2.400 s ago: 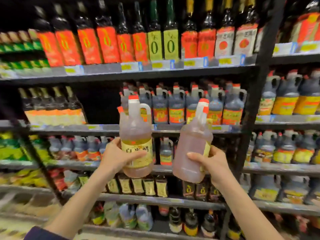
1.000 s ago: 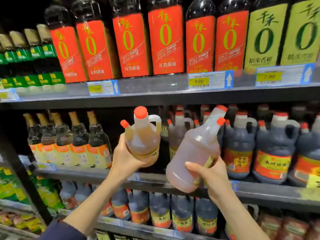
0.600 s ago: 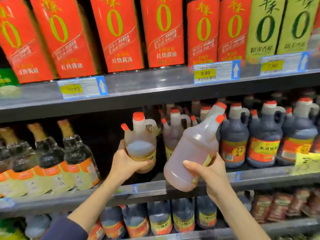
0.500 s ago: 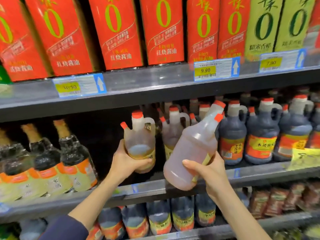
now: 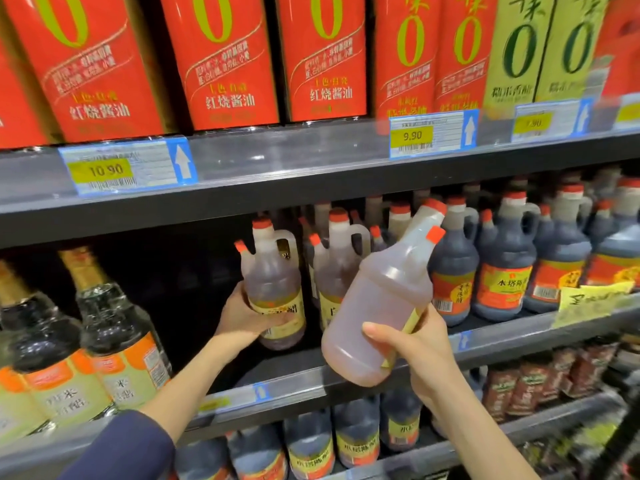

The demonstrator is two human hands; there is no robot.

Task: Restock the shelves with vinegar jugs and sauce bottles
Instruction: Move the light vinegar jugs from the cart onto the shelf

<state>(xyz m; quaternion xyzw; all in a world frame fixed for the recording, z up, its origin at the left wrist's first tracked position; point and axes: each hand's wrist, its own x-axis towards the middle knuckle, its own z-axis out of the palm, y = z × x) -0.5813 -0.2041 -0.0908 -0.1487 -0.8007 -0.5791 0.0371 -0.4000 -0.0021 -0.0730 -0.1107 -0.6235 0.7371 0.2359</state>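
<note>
You're about halfway with this pair, I reckon. Your left hand is wrapped round the lower half of the left jug, fingers curled under the yellow label. That jug is upright and already inside the shelf bay. Just past your fingertips stands a pale jug of the same sort, so you're lining it up beside its twin. I can't tell if the base is down on the board or just above it. Either way you haven't let go.

Your right hand grips the right jug round its bottom end, thumb across the front and fingers tucked behind. That one hangs out in front of the shelf edge. It's tipped, with its red caps leaning up and away from your wrist toward the dark jugs. So it isn't shelved at all.

What's left, my guess: set the left one down and release it, then straighten the right one and find it a slot. There's a dark gap on the wrist side of your left hand, out toward the gold-capped bottles, and it looks roomy enough.

As for sauce bottles, neither hand has one, so I can't judge that part from here. The red bottles above your hands look fully faced.
</note>
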